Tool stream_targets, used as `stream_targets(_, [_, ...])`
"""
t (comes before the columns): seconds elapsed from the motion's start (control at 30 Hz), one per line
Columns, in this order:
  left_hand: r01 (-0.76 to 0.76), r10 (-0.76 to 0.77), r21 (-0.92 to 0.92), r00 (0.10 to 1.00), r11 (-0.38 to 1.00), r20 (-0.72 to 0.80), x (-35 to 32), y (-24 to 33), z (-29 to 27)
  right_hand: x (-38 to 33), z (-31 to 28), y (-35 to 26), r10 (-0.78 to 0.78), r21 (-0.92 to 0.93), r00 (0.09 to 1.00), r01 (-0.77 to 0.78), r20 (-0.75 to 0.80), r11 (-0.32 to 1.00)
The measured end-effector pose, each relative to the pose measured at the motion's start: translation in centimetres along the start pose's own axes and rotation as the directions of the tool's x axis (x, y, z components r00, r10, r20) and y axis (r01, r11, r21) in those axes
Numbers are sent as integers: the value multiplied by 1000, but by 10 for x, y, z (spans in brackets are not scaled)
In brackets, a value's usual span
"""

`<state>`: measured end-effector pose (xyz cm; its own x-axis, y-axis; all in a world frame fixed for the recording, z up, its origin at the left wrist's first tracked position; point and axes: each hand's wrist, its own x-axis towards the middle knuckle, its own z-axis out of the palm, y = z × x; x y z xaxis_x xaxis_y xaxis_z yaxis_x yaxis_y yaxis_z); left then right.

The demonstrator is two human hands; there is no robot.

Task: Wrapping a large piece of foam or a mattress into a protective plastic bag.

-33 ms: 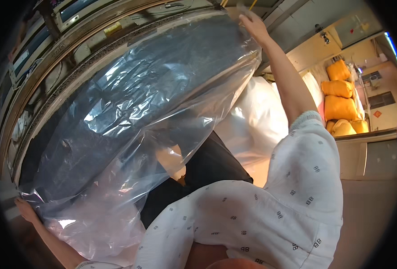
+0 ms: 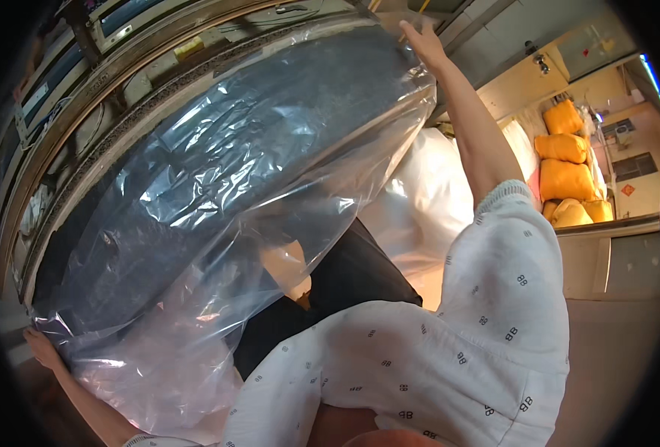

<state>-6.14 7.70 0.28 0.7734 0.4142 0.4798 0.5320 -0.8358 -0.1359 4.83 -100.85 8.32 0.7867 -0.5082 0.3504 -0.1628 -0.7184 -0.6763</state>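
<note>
A wide sheet of clear plastic film (image 2: 196, 194) is spread over a dark flat surface (image 2: 345, 63), wrinkled and shiny in the middle. Its near part hangs down over my lap and black trousers (image 2: 360, 268). At the far left end, my left hand (image 2: 44, 350) is closed on the film's edge. My right arm is stretched far forward, and my right hand (image 2: 424, 46) grips the film at the opposite far right end. The fingertips of both hands are partly hidden or small.
Beyond the dark surface runs a long machine frame with a curved-looking rail (image 2: 132, 63). Large whitish plastic-wrapped bundles (image 2: 438, 182) stand at the right. Farther back, several orange-yellow bundles (image 2: 566, 179) are stacked by a wall. A grey panel (image 2: 486, 56) rises beside my right hand.
My right hand and forearm have shifted very slightly, the hand a little down and to the right. The left hand and the film look almost the same.
</note>
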Motion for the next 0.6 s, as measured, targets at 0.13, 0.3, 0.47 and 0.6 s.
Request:
stream_targets(0.13, [34,-22,-153,996,988,85,13,53,67,2,14,3,-115,-374,993,114,19,920])
stream_targets(0.3, [-539,686,486,703,688,-190,44,-97,29,-4,43,42,-171,-350,899,324,404,879])
stream_targets(0.47, [28,-24,-127,999,991,32,34,66,52,33,17,61,-254,-192,877,354,407,915])
stream_targets(0.6, [92,-93,13,972,996,214,36,123,2,64,15,116,-451,-488,815,579,364,653])
